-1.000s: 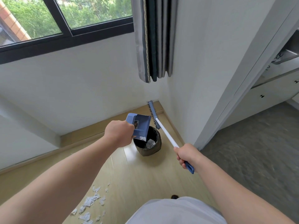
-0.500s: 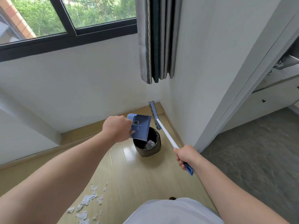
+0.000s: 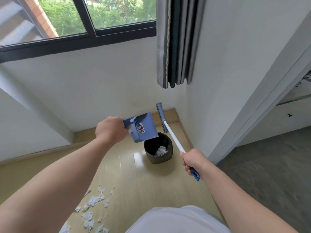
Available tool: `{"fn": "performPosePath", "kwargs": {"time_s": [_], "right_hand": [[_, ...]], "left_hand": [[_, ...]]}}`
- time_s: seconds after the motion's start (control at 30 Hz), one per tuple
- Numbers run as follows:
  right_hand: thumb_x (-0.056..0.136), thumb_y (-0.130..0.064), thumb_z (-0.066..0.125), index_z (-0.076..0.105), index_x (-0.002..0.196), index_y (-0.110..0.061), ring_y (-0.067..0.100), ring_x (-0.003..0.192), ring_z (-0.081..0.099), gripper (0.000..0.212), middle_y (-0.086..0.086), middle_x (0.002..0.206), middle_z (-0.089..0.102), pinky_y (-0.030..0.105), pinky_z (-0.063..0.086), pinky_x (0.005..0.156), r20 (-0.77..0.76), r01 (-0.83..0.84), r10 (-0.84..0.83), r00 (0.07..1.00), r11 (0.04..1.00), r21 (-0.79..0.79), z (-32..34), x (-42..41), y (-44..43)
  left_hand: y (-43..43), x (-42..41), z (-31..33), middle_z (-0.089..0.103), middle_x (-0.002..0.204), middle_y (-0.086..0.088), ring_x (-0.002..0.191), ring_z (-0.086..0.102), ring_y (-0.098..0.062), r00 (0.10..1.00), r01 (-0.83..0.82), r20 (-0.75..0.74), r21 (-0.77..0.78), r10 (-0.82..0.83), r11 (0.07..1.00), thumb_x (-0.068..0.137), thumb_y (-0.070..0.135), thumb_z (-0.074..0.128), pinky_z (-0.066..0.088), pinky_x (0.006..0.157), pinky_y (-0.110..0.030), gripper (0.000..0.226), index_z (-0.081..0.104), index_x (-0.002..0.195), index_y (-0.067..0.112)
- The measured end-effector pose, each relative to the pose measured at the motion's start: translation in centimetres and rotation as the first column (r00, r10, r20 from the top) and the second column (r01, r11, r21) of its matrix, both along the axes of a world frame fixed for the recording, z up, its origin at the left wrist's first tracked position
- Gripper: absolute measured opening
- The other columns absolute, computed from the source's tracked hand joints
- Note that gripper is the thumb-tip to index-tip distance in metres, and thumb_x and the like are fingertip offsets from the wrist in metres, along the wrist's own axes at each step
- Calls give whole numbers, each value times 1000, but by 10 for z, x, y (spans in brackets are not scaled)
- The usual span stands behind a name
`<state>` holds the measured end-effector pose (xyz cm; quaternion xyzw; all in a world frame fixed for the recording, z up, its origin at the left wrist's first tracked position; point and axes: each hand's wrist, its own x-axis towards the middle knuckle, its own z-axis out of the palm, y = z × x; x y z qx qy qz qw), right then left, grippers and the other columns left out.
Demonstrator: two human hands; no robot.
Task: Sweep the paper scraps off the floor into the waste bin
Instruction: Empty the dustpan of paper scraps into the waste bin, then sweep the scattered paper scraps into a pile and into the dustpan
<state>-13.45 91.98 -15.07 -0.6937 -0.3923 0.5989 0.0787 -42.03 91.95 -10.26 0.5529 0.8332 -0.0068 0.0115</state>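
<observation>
Gripping a blue dustpan (image 3: 144, 128) above the waste bin (image 3: 158, 150), the left hand's fingers (image 3: 112, 130) stay hidden, while the right hand's fingers (image 3: 188, 166) clamp the broom (image 3: 171, 134) handle beside it.

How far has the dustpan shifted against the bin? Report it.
Yes. The dustpan has lifted up and left, off the bin mouth, now overlapping only its upper-left rim.

Floor: pale wooden boards (image 3: 127, 187), glossy, met a grey surface (image 3: 269, 165) at right. A dark round waste bin (image 3: 158, 153) stood on the boards near the corner, white paper visible inside. Torn white paper scraps (image 3: 94, 211) lay scattered on the boards at lower left, well apart from the bin.
</observation>
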Motion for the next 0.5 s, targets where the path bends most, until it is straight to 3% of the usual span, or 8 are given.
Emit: {"fn": "performPosePath", "kwargs": {"time_s": [0.2,0.37,0.5], "right_hand": [[101,-23,48,50,81,-3,17,42,37,29,8,58,45,20,33,36,-19,-108,109,994,992,59,7,-25,4],[97,-18,50,52,90,-2,15,39,35,17,9,61,44,19,32,35,-81,-226,231,969,971,73,13,-62,2],[90,-12,49,52,85,-1,18,39,36,12,9,56,45,26,33,41,-59,-364,369,928,928,82,10,-101,-4]], "left_hand": [[-32,-49,-2,59,70,2,70,55,-25,882,-404,296,76,366,911,89,57,56,40,58,-27,39,68,78,21],[-78,-80,-10,70,84,2,83,66,-27,679,-650,482,44,554,759,80,60,64,46,61,-29,41,69,78,19],[-129,-94,-24,71,88,16,75,69,-16,529,-754,571,-23,628,656,74,58,66,51,57,-26,38,74,85,22]]}}
